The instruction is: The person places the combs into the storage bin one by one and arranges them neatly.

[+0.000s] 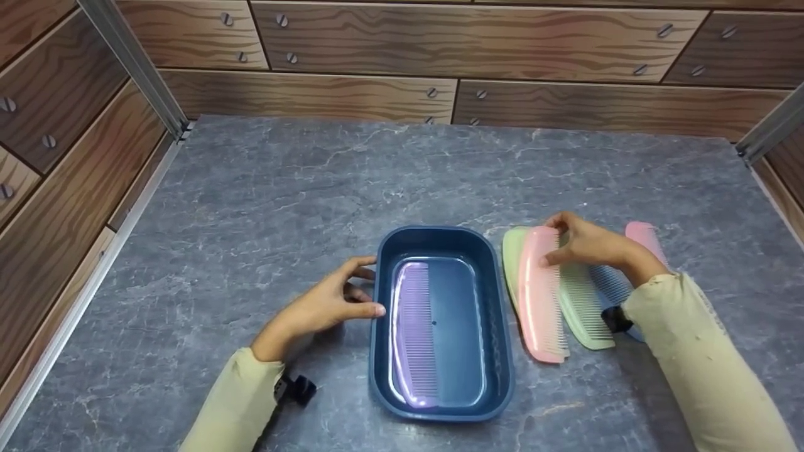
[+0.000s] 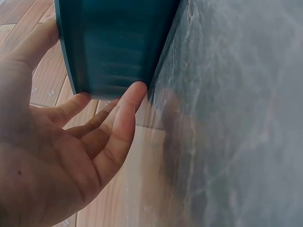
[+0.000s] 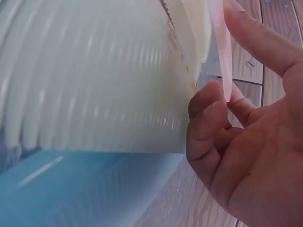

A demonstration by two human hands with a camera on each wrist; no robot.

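Note:
A purple comb [image 1: 414, 339] lies lengthwise along the left side inside a dark blue tub [image 1: 461, 351]. My left hand [image 1: 330, 298] touches the tub's left side, thumb at the rim and fingers spread along the outer wall. In the left wrist view, fingertips [image 2: 138, 89] rest against the teal-looking wall. My right hand [image 1: 581, 242] pinches a pink comb [image 1: 540, 301] near its upper end, thumb on one face and fingers on the other. The pink comb overlaps a light green comb [image 1: 513, 251]. Close by the right hand lies another pale green comb [image 1: 584, 307].
Right of the green combs are a blue comb [image 1: 609, 285] and a second pink comb [image 1: 644, 235], both partly hidden by my right arm. The grey marbled table [image 1: 282, 188] is bordered by wood-patterned walls [image 1: 477, 47] and metal corner posts [image 1: 135, 66].

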